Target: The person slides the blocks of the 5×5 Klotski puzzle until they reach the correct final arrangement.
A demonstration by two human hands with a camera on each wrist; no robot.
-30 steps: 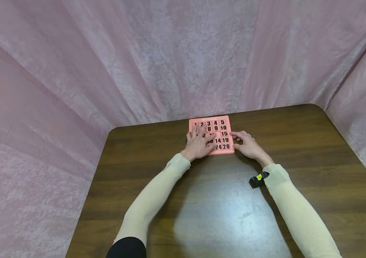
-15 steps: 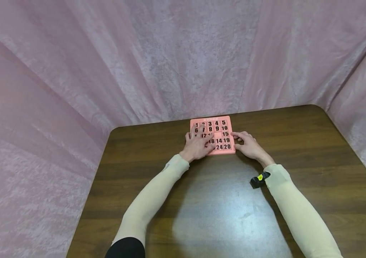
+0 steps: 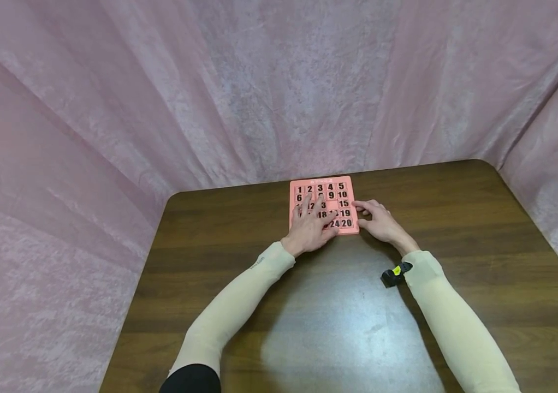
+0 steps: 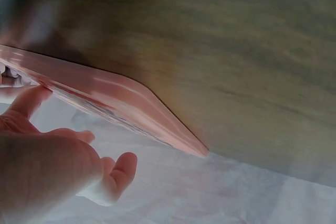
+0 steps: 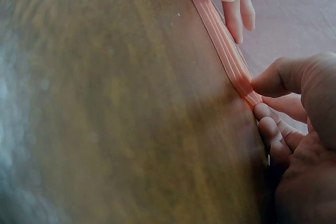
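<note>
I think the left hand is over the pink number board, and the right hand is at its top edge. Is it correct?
Not quite. The head view shows the right hand at the right edge of the pink number board, not the top one. The rest stands.

The number board lies on the table, at its far edge, with the curtain just behind. The left hand is over the board's near left and middle part. The right hand is at the board's right edge, thumb and fingers touching it. Along the far row, tile 1 is at the left end and tile 5 at the right. Tile 20 sits in the near right corner. An open slot lies just left of tile 15. The wrist camera is on the left side of the right sleeve.
</note>
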